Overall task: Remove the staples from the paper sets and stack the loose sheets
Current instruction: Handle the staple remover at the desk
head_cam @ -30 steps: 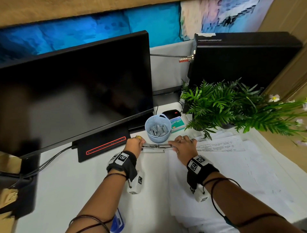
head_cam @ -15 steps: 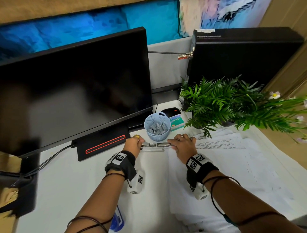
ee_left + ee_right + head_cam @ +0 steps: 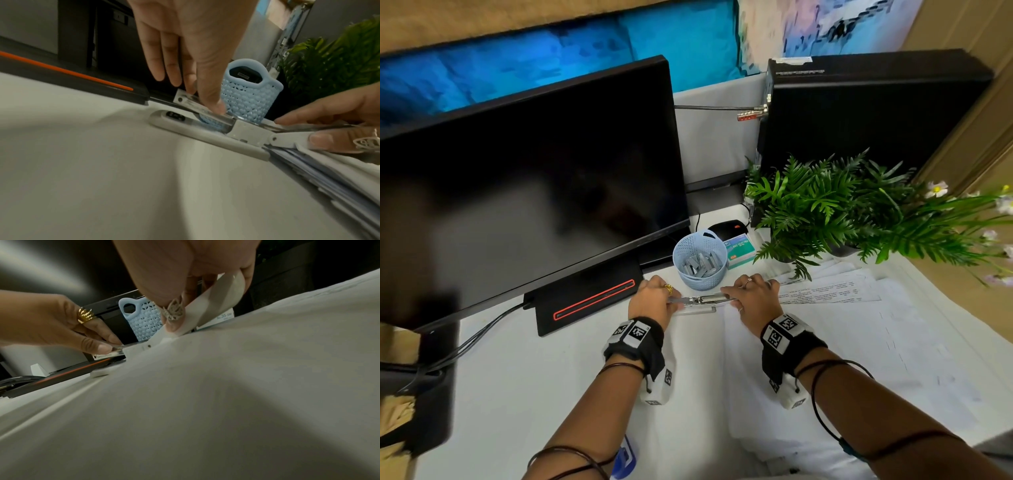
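Two hands work one opened stapler [image 3: 700, 301] lying on the white desk [image 3: 534, 370]. The left hand [image 3: 652, 301] pinches the metal staple channel [image 3: 197, 105] between thumb and fingers; a ribbed gold ring [image 3: 85, 315] shows on it in the right wrist view. The right hand [image 3: 755, 301] grips the stapler's smooth white plastic cover [image 3: 216, 300], folded back on its hinge, thumb on the edge. Only the left wrist view shows the rounded white base [image 3: 205, 134] flat on the desk and the layered edges of the paper stack [image 3: 329, 170] under the right hand. Just behind the stapler stands a pale blue perforated basket [image 3: 700, 260] holding grey staple strips. Printed sheets [image 3: 825, 291] spread to the right, near a leafy green plant [image 3: 842, 212]. A black monitor [image 3: 524, 192] stands at left.
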